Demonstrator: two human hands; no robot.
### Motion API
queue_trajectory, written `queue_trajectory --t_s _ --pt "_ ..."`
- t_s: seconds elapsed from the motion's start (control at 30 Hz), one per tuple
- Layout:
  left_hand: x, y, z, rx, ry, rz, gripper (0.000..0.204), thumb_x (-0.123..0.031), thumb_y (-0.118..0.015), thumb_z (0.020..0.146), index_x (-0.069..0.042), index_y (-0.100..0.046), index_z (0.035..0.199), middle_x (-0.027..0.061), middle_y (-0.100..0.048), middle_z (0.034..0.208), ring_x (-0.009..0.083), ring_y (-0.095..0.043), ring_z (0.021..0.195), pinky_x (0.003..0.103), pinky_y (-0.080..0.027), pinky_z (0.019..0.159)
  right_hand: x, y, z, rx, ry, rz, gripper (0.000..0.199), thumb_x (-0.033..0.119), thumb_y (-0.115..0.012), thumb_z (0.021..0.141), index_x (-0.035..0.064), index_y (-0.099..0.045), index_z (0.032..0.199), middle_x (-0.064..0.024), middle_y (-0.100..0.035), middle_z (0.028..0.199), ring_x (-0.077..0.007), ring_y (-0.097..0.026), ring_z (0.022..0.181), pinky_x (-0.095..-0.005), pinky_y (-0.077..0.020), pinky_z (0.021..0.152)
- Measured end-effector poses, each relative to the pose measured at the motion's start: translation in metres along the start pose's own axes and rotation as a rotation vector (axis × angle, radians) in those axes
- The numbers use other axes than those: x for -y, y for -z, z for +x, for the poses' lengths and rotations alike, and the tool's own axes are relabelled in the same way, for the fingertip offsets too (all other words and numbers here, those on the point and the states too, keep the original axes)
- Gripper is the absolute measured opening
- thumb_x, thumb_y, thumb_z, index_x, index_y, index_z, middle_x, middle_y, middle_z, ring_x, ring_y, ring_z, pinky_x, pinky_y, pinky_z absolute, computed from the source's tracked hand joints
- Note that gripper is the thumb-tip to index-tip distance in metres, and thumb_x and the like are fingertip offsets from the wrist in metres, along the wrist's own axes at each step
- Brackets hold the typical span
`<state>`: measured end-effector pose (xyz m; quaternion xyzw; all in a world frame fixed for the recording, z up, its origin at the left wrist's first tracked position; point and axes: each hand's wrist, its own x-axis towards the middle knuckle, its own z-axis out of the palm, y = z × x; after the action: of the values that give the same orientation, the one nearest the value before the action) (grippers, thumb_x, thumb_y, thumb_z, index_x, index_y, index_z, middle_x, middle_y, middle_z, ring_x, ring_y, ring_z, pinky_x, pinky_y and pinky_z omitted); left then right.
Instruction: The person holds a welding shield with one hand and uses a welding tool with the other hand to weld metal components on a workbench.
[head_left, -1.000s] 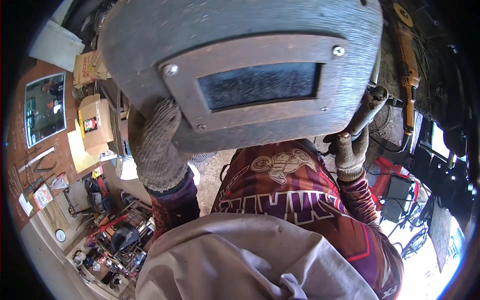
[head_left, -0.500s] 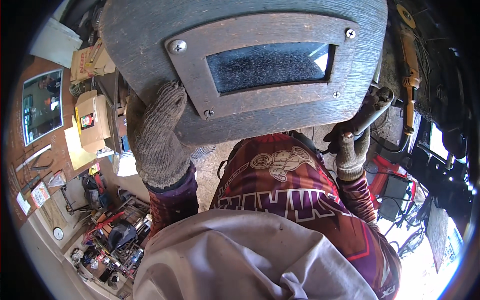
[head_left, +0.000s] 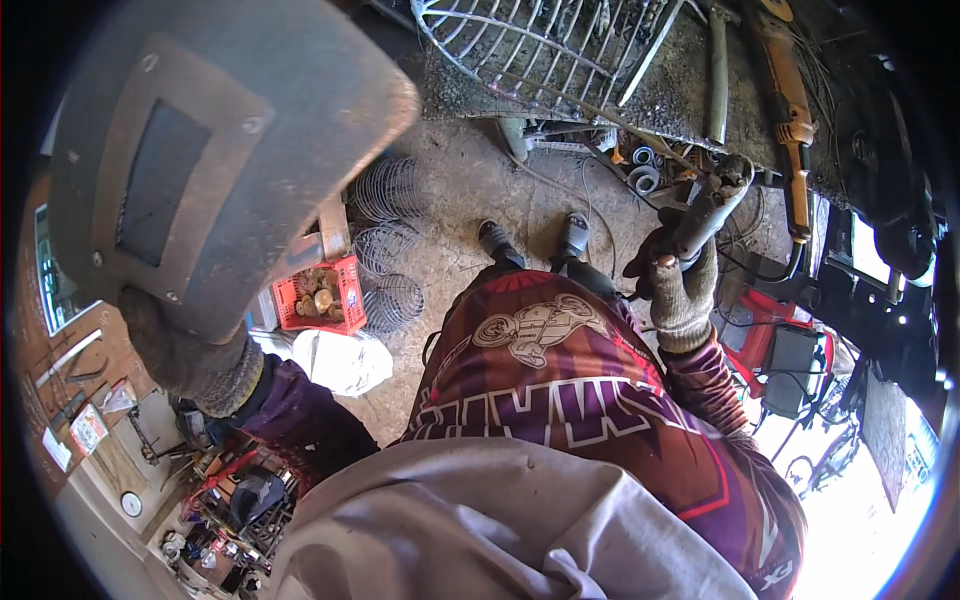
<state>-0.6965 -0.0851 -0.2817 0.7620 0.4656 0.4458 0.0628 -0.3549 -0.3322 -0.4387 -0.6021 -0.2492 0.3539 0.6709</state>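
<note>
Your welding shield (head_left: 200, 150) fills the ten o'clock area, swung aside, with your gloved left hand (head_left: 185, 355) closed around its lower end. The wire grille (head_left: 545, 45) lies on the bench (head_left: 700, 95) at twelve. At two o'clock your gloved right hand (head_left: 680, 290) is wrapped around the electrode holder (head_left: 710, 200), near the bench edge.

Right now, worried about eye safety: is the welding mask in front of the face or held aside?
Held aside. The welding mask sits off to the left in the gloved left hand, leaving the workbench in open view.
</note>
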Motion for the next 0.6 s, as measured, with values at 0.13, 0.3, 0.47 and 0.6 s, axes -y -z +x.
queue_trajectory --t_s 0.13,0.3,0.47,0.6 --pt "-0.032 -0.023 -0.014 -0.073 0.502 -0.759 0.047 -0.025 -0.048 0.097 0.004 -0.039 0.133 0.0223 -0.047 0.133 0.0287 -0.054 0.115 0.043 -0.045 0.098 0.001 -0.003 0.001 0.018 -0.013 0.001 0.077 0.050 -0.070 0.080 -0.0051 -0.039 0.124 -0.0053 -0.055 0.076 -0.0131 -0.057 0.055 -0.0218 -0.0440 0.046" --pt "-0.063 -0.047 -0.024 0.217 0.694 -1.163 0.049 -0.024 -0.054 0.091 0.002 -0.043 0.131 0.0212 -0.053 0.126 0.0322 -0.057 0.110 0.046 -0.048 0.093 0.001 -0.002 -0.001 0.036 -0.052 0.004 0.073 0.044 -0.070 0.082 -0.0049 -0.039 0.126 -0.0060 -0.057 0.080 -0.0132 -0.058 0.062 -0.0229 -0.0443 0.053" --pt "-0.070 -0.054 -0.034 0.140 0.727 -0.935 0.048 -0.015 -0.062 0.083 0.002 -0.048 0.127 0.0172 -0.058 0.116 0.0279 -0.060 0.102 0.041 -0.050 0.088 -0.003 -0.002 -0.001 0.033 -0.014 -0.063 0.074 0.048 -0.069 0.081 -0.0027 -0.039 0.125 -0.0036 -0.056 0.077 -0.0123 -0.058 0.056 -0.0196 -0.0420 0.045" --pt "-0.093 -0.059 -0.029 0.165 0.790 -1.026 0.051 -0.003 -0.075 0.070 0.001 -0.058 0.118 0.0102 -0.063 0.107 0.0195 -0.061 0.094 0.030 -0.049 0.085 -0.003 -0.011 -0.004 -0.066 -0.034 0.145 0.065 0.032 -0.068 0.085 -0.0029 -0.037 0.130 -0.0073 -0.056 0.092 -0.0123 -0.057 0.072 -0.0263 -0.0484 0.061"
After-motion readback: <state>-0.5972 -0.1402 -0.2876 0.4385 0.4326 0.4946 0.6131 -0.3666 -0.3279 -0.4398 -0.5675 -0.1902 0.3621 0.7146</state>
